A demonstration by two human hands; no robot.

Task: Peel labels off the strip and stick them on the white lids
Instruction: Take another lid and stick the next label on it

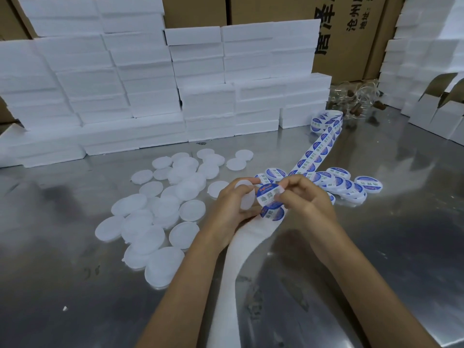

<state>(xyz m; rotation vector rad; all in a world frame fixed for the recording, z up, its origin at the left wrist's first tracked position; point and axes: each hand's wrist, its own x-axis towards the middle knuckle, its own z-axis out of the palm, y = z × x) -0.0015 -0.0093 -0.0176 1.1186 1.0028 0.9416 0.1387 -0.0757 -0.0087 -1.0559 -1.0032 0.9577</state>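
While the greater part of the work is judged to lie ahead, a fair start can be seen to have been made. Most of the view is taken up by the desk [75, 285], a sheet of dull, scuffed metal on which soft reflections are carried. Along its far edge, blocky white foam boxes [140, 79] with a grainy surface are stacked in tiers, and brown cardboard cartons [351, 33] printed with black characters are stood behind them. On the left of the desk a loose heap of bare lids [155, 219] is spread, round, shallow, translucent white plastic, roughly thirty or more, all unlabelled. To the right a smaller cluster of labelled lids [346, 185] is piled, perhaps ten, each topped with a glossy blue-and-white disc. From a coil near the back, the label strip [324, 144] is run forward to the hands; its spent backing [233, 267], smooth plain white paper, is trailed toward the near edge. A single lid [244, 199] is gripped by the left hand [226, 207], its fingers curled round the rim above the desk's middle. One round label [268, 197] is pinched between thumb and fingertips of the right hand [303, 197] and is held against the edge of that lid, not yet pressed flat.
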